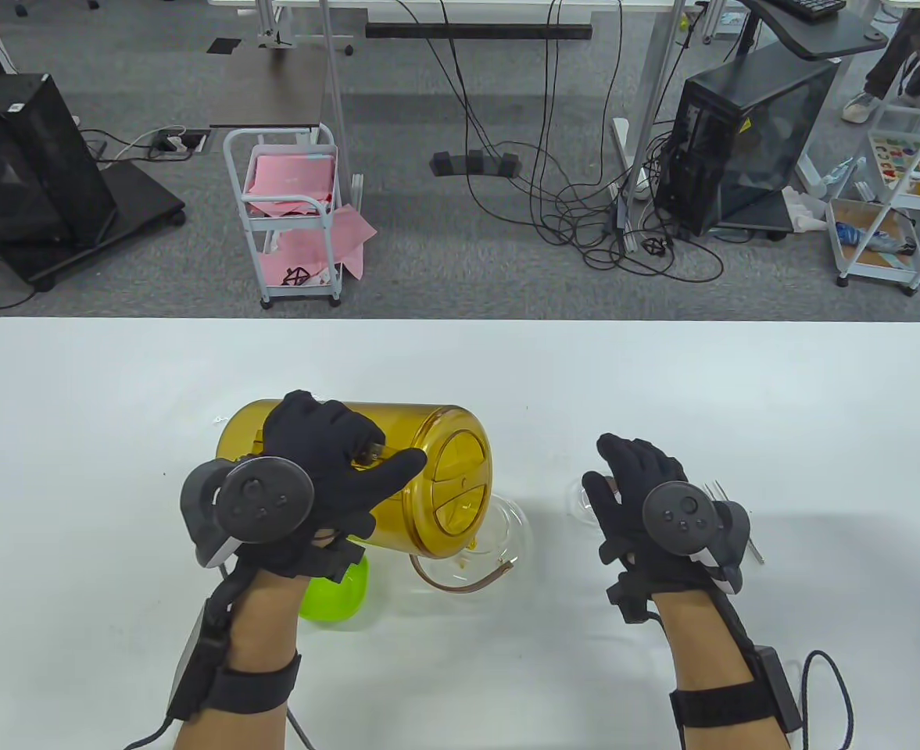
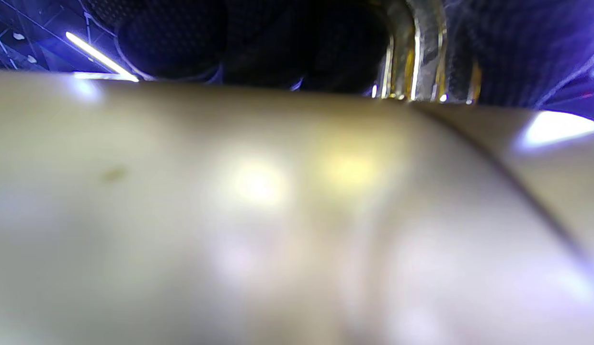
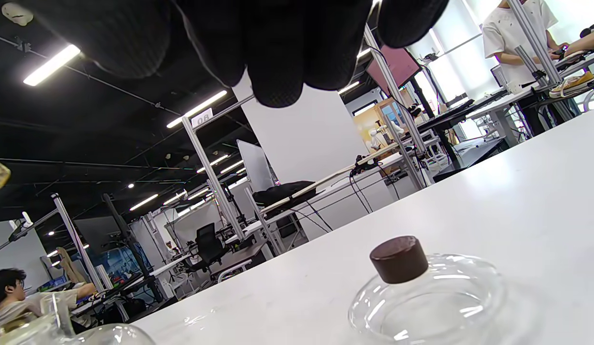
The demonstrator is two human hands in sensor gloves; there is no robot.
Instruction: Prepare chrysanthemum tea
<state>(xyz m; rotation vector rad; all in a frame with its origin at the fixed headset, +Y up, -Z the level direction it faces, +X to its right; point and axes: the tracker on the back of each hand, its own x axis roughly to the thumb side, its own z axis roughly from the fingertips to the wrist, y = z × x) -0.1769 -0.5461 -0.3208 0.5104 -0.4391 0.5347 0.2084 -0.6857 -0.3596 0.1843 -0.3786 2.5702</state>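
Observation:
My left hand [image 1: 327, 461] grips the handle of a yellow transparent pitcher [image 1: 436, 469] that is tipped on its side, its lid end low over a clear glass teapot [image 1: 506, 539] with a brown handle. In the left wrist view the pitcher's wall [image 2: 278, 215] fills the frame as a blur. My right hand [image 1: 624, 476] hovers with relaxed fingers above the teapot's glass lid [image 3: 421, 297], which lies on the table with its brown knob [image 3: 397, 258] up. That hand holds nothing.
A bright green cup [image 1: 338, 594] stands under my left wrist. Metal tweezers [image 1: 753, 547] lie just right of my right hand. The white table [image 1: 741, 391] stretches bare to the far edge. Carts, cables and computers stand on the floor beyond.

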